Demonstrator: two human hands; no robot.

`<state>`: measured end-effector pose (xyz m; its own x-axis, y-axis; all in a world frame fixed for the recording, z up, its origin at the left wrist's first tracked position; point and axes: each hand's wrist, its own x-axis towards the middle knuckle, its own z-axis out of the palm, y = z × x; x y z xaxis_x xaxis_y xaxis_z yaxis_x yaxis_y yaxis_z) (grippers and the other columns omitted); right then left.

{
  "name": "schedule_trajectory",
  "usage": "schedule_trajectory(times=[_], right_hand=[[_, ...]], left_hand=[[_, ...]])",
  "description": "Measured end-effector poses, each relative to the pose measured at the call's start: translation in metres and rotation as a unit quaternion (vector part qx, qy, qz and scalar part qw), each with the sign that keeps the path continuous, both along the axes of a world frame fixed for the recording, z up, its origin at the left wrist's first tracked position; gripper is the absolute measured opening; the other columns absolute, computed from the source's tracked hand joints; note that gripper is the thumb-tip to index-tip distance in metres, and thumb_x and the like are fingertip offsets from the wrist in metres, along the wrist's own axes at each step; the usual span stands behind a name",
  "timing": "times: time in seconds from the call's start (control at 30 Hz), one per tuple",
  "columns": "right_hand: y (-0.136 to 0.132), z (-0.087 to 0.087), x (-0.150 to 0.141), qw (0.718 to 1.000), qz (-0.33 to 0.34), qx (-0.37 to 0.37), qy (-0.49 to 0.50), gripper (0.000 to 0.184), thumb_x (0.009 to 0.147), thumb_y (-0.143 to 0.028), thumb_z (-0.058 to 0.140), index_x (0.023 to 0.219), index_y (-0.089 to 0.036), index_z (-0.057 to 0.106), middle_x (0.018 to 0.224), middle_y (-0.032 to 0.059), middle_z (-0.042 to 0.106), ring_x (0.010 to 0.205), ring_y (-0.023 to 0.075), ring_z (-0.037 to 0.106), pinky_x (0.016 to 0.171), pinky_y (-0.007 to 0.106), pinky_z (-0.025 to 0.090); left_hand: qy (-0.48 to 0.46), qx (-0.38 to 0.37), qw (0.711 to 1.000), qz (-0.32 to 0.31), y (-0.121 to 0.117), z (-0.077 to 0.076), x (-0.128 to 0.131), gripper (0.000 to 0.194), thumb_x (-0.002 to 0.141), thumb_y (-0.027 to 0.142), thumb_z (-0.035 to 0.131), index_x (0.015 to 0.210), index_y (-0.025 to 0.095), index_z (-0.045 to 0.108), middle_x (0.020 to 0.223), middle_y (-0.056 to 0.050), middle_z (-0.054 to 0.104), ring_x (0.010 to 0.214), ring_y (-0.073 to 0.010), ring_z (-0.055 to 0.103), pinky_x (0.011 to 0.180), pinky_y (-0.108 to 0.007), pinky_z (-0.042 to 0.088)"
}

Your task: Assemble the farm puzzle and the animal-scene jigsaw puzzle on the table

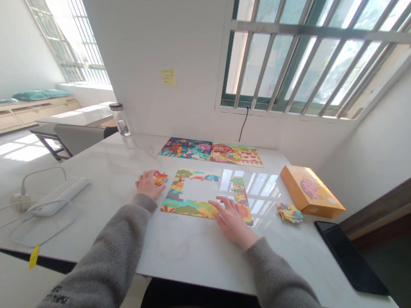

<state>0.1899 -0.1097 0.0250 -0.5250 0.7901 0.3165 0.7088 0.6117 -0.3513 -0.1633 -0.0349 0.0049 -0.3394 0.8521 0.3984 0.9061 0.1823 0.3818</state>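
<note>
A partly built jigsaw frame (185, 205) lies on the white table (187, 251), its middle bare. My left hand (147, 183) is closed on a small orange and red puzzle piece (161, 177) just left of the frame's upper left corner. My right hand (231, 219) lies flat with fingers spread on the frame's lower right part. A small pile of loose pieces (290, 212) sits to the right of the frame.
Two finished colourful puzzles (211, 151) lie at the table's far edge. An orange box (310, 189) stands at the right, a dark tablet (349, 257) near the right edge. A white device with cables (57, 195) sits at left, a clear bottle (121, 119) at the back.
</note>
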Motion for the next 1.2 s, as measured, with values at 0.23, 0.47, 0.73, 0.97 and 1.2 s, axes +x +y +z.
schedule_trajectory(times=[0.23, 0.47, 0.73, 0.97, 1.2], right_hand=[[0.004, 0.007, 0.001, 0.991, -0.014, 0.012, 0.134, 0.038, 0.098, -0.019, 0.041, 0.133, -0.026, 0.054, 0.127, 0.009, 0.06, 0.12, 0.0266, 0.052, 0.104, 0.048, 0.04], [0.014, 0.0, 0.002, 0.963, -0.038, -0.019, 0.268, 0.036, 0.098, -0.027, 0.045, 0.134, -0.024, 0.049, 0.108, 0.0062, 0.068, 0.105, 0.0227, 0.063, 0.099, 0.045, 0.046], [0.018, 0.001, 0.004, 0.943, -0.057, -0.045, 0.324, 0.034, 0.097, -0.033, 0.047, 0.129, -0.021, 0.054, 0.102, 0.0072, 0.065, 0.09, 0.02, 0.063, 0.083, 0.036, 0.052], [0.022, -0.001, 0.008, 0.923, -0.035, -0.069, 0.376, 0.047, 0.098, -0.035, 0.047, 0.142, -0.021, 0.036, 0.076, -0.0024, 0.055, 0.07, 0.0166, 0.057, 0.069, 0.031, 0.05], [0.022, 0.0, 0.011, 0.949, -0.001, -0.073, 0.308, 0.044, 0.099, -0.034, 0.046, 0.14, -0.021, 0.041, 0.076, -0.0022, 0.054, 0.069, 0.0159, 0.058, 0.069, 0.031, 0.052]], left_hand=[[-0.028, 0.147, 0.968, -0.2, -0.015, 0.011, 0.056, 0.043, 0.076, 0.03, 0.07, 0.115, 0.021, 0.054, 0.114, -0.008, 0.059, 0.096, -0.0249, 0.061, 0.095, -0.043, 0.045], [-0.029, 0.213, 0.908, -0.359, -0.045, 0.024, 0.144, 0.031, 0.075, 0.025, 0.07, 0.098, 0.022, 0.049, 0.106, -0.007, 0.061, 0.106, -0.0274, 0.057, 0.092, -0.043, 0.042], [-0.011, 0.193, 0.88, -0.435, -0.056, 0.023, 0.18, 0.034, 0.07, 0.023, 0.075, 0.093, 0.022, 0.049, 0.105, -0.008, 0.06, 0.096, -0.0258, 0.056, 0.083, -0.04, 0.043], [-0.011, 0.166, 0.853, -0.494, -0.058, 0.013, 0.172, 0.052, 0.074, 0.031, 0.076, 0.119, 0.023, 0.052, 0.123, -0.012, 0.056, 0.11, -0.0291, 0.054, 0.094, -0.045, 0.046], [-0.013, 0.128, 0.846, -0.518, -0.056, 0.012, 0.159, 0.042, 0.079, 0.022, 0.07, 0.119, 0.026, 0.057, 0.136, -0.01, 0.057, 0.117, -0.0282, 0.053, 0.102, -0.047, 0.044]])
